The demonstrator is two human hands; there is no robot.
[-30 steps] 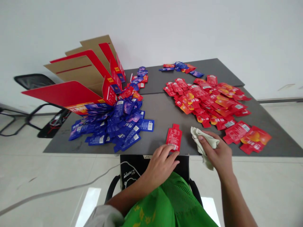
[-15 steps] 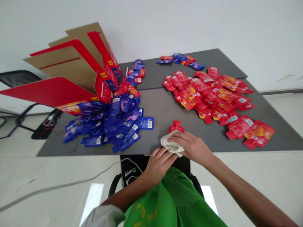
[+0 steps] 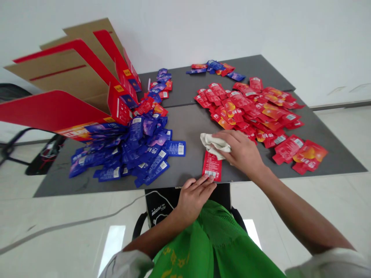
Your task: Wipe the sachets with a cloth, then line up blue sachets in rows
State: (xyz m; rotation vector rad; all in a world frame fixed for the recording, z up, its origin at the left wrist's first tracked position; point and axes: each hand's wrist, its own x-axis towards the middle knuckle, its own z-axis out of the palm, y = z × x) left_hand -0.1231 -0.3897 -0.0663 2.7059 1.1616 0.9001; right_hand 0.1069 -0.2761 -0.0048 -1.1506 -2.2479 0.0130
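Observation:
A red pouch (image 3: 212, 166) lies flat at the front edge of the grey table, its barcode end toward me. The fingertips of my left hand (image 3: 194, 197) rest on that near end, stretched out and holding nothing. My right hand (image 3: 242, 151) grips a folded white cloth (image 3: 215, 143) over the far end of the pouch, hiding its spout. To the left of my hands is a heap of blue pouches (image 3: 145, 148); to the right, a larger heap of red pouches (image 3: 246, 110).
Open red cardboard boxes (image 3: 118, 110) stand at the table's left side. A small mixed group of red and blue pouches (image 3: 216, 67) lies at the back of the grey table (image 3: 185, 116). Two red pouches (image 3: 310, 154) lie apart at the right. A grey cable (image 3: 95, 222) runs below the edge.
My right hand has moved the cloth away from me, from the pouch's near end to its far end, uncovering its barcode side. My left hand remains at the near end.

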